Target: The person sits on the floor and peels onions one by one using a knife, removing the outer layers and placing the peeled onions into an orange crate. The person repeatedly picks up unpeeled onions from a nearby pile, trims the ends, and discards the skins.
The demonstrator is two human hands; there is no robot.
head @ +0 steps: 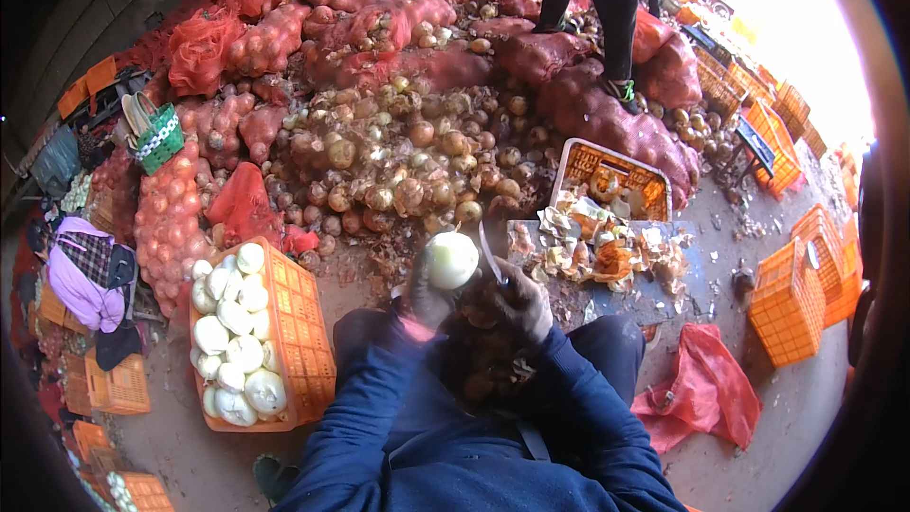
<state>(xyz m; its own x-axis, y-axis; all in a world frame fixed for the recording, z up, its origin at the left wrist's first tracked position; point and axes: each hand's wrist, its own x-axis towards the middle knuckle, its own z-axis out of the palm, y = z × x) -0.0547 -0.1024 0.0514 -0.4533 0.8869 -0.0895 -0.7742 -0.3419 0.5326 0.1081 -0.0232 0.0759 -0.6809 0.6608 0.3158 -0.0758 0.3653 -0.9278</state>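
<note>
A peeled white onion (pixel 453 260) rests in the grip of my left hand (pixel 429 291), which wears a dark, soiled glove. My right hand (pixel 525 302), gloved too, holds a knife (pixel 488 249) with its thin curved blade pointing up, just right of the onion. Blade and onion look slightly apart. Beyond my hands lies a big heap of unpeeled onions (pixel 398 156) with dry skins. On my left stands an orange plastic crate (pixel 306 334) filled with peeled white onions (pixel 234 341).
Onion skins (pixel 604 256) cover a board at right, before a tilted orange crate (pixel 615 171). Red mesh sacks (pixel 611 121) surround the heap; one person (pixel 604 0) stands on them. A co-worker in purple (pixel 85 270) is at left. Stacked orange crates (pixel 789 299) and an empty sack (pixel 704 391) lie right.
</note>
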